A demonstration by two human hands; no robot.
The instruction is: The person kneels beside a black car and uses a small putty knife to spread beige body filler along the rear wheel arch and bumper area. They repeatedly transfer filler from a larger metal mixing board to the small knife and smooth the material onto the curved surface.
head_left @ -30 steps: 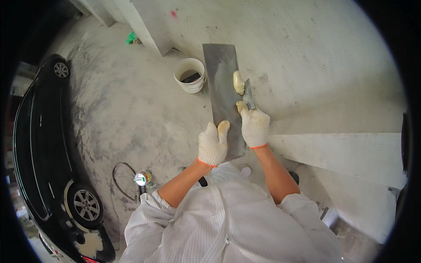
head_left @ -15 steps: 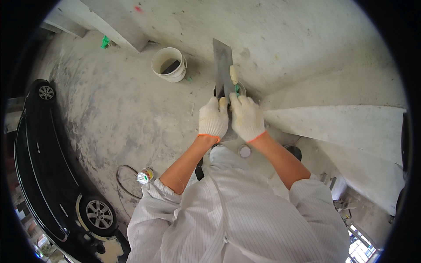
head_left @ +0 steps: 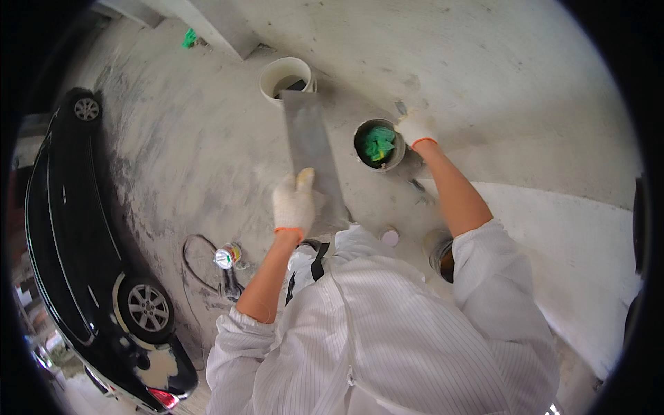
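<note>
My left hand (head_left: pixel 294 204), in a cream glove with orange cuff, is shut on a long grey board (head_left: pixel 308 135). The board stretches forward, its far end in front of the white bucket (head_left: pixel 273 76), which holds something dark. Out to the right, my right hand (head_left: pixel 415 126), gloved likewise and blurred, is shut on a small scraper with a grey blade (head_left: pixel 400 108); its handle is hidden. Just left of that hand, a dark bucket (head_left: pixel 360 155) with crumpled green material inside stands on the floor. I see no cream lump on the board's visible face.
A black car (head_left: pixel 62 228) is along the left. A concrete wall (head_left: pixel 526 90) with a ledge (head_left: pixel 546 221) runs at the right. A hose (head_left: pixel 188 263), a small can (head_left: pixel 225 254), a round pale container (head_left: pixel 389 235) and another bucket (head_left: pixel 439 256) lie near my feet. Green material (head_left: pixel 188 39) lies by a pillar.
My right hand has moved away from the board, up and right. The board has shifted left in my left hand. The cream lump has left view, and the green-filled bucket is uncovered.
</note>
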